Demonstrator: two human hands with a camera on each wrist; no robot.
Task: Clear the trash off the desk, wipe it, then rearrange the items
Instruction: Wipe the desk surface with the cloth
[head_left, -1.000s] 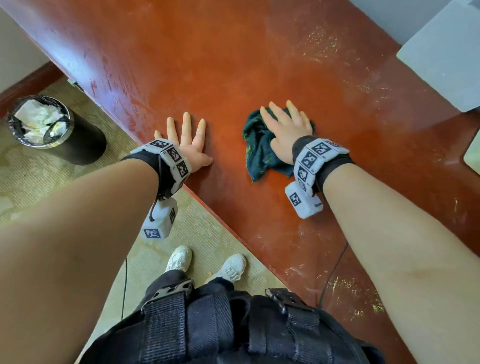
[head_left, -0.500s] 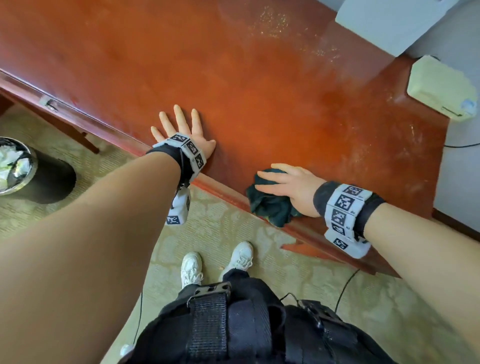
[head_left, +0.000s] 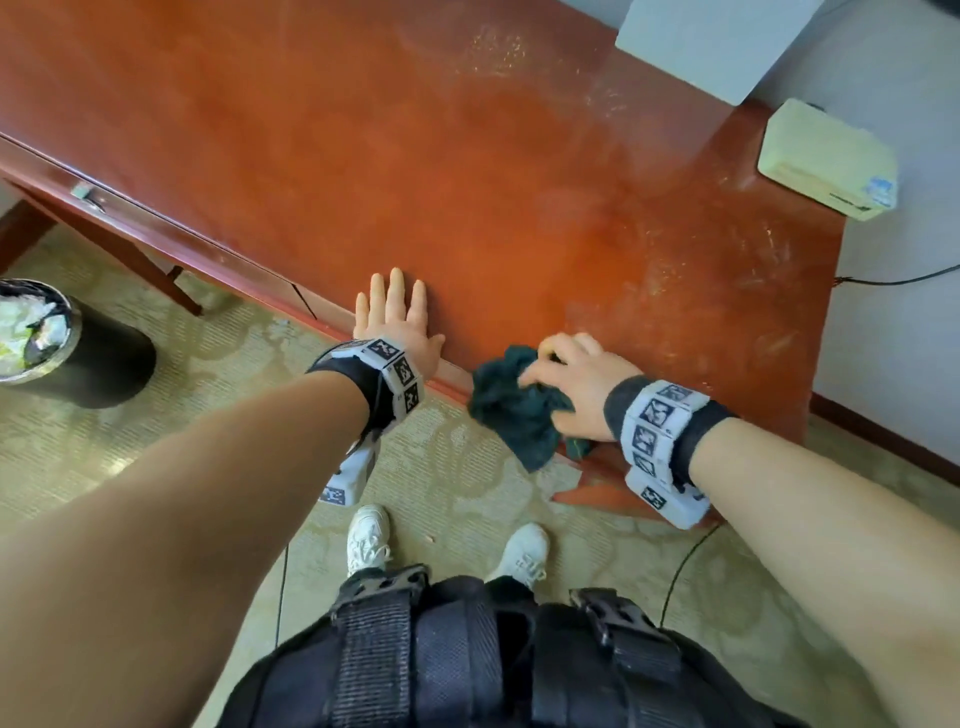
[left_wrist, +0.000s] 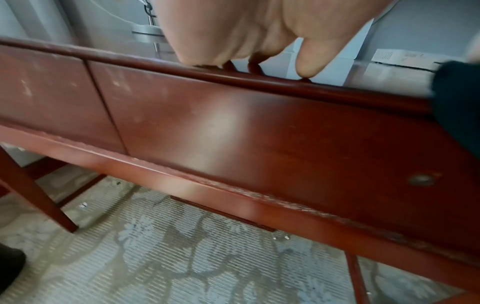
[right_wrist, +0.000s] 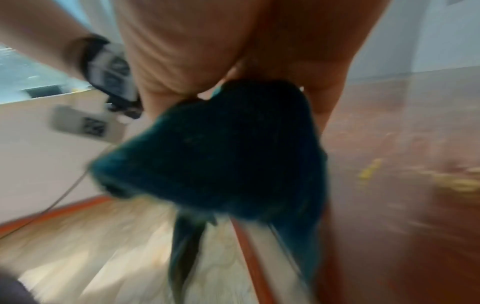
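My left hand (head_left: 396, 318) lies flat, fingers straight, on the front edge of the red-brown desk (head_left: 467, 171); in the left wrist view the same left hand (left_wrist: 259, 30) presses its fingertips on the desk top. My right hand (head_left: 569, 384) grips a bunched dark green cloth (head_left: 511, 410) at the desk's front edge, to the right of the left hand. Part of the cloth hangs over the edge. In the blurred right wrist view the cloth (right_wrist: 228, 148) fills the middle, under my palm. Pale smears and yellowish crumbs (right_wrist: 369, 170) mark the desk top.
A black trash bin (head_left: 98, 358) with white paper inside stands on the carpet at the left. A white box (head_left: 717, 41) and a cream device (head_left: 826, 161) sit at the desk's far right end. A cable (head_left: 893, 280) runs behind the desk. Drawer fronts (left_wrist: 259, 133) lie below the edge.
My right hand has pulled the cloth from the middle of the desk to its front edge and its fingers have curled round it. The left hand stays flat on the desk.
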